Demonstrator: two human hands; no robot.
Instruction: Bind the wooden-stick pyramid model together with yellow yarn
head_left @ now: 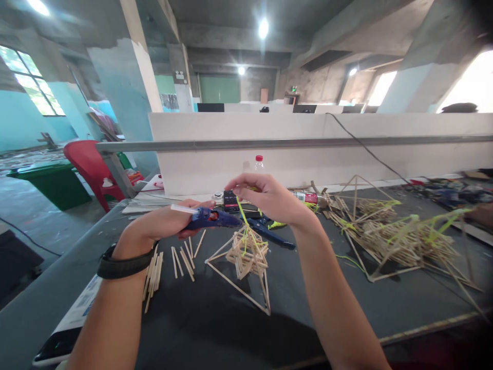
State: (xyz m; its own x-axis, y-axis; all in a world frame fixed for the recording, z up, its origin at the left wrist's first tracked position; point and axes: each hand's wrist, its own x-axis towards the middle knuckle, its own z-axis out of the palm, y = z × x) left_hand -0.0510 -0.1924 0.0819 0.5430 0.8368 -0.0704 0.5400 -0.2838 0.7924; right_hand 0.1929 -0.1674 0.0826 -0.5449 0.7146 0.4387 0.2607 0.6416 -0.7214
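My left hand [175, 218] is wrapped round a blue hot glue gun [210, 218], with a white glue stick [185, 209] poking out of its rear. The gun's nozzle points right, to the top of a small wooden-stick structure [248, 252] shaped like a pyramid with many stacked sticks inside. From that top a yellow-green string [241, 208] runs up to my right hand [262, 192], whose fingers are pinched on it. Blue-handled pliers [271, 234] lie just behind the structure. Loose wooden sticks [187, 262] are spread to its left.
More stick structures with yellow-green string [404, 241] are piled on the right. A small black box with a display [231, 200] and a clear bottle with a red cap [259, 163] stand at the back, before a white partition [215, 172]. A phone [57, 344] lies at front left.
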